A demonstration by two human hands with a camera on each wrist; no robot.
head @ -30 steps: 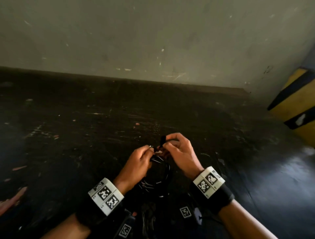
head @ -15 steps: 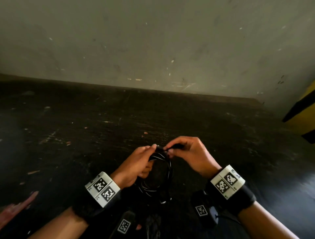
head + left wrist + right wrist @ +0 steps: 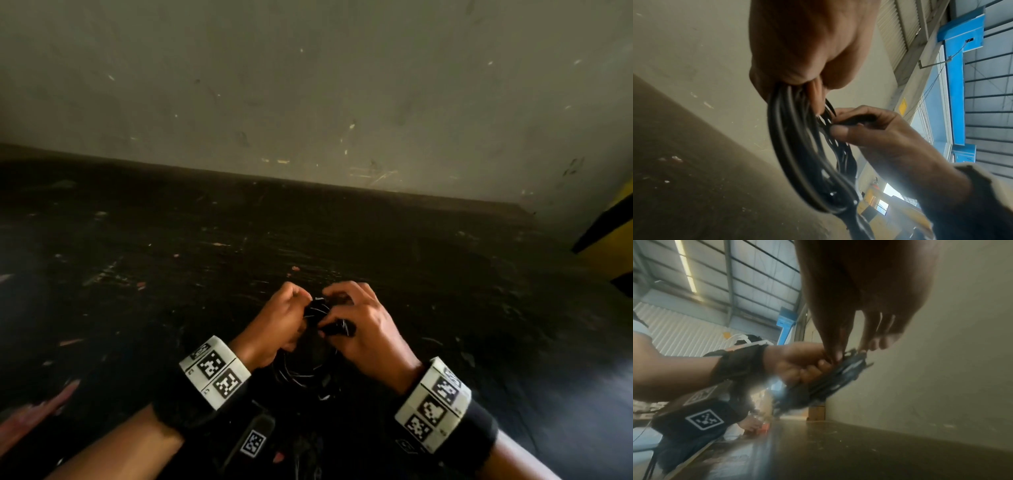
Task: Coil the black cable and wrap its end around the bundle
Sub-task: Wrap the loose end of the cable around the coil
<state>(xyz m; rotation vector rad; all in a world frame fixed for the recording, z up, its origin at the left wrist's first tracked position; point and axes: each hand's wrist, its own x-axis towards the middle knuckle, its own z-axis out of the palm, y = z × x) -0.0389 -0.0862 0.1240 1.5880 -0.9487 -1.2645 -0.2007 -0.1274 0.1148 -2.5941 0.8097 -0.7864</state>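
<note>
The black cable (image 3: 301, 371) hangs as a coil of several loops between my hands, above the dark table (image 3: 171, 257). My left hand (image 3: 281, 318) grips the top of the coil (image 3: 797, 146) with curled fingers. My right hand (image 3: 356, 325) pinches the cable's black end (image 3: 337, 329) between thumb and fingers, right beside the top of the bundle. The left wrist view shows the same pinch, the cable end (image 3: 857, 120) pressed against the loops. In the right wrist view the coil (image 3: 840, 374) is blurred under my fingertips.
A pale scuffed wall (image 3: 308, 85) rises at the table's far edge. A yellow and black striped post (image 3: 613, 240) stands at the right. A reddish object (image 3: 37, 411) lies at the table's near left.
My right hand has brought the cable end down from above the coil and toward me, now low beside the top of the bundle. The left hand keeps its grip on the coil.
</note>
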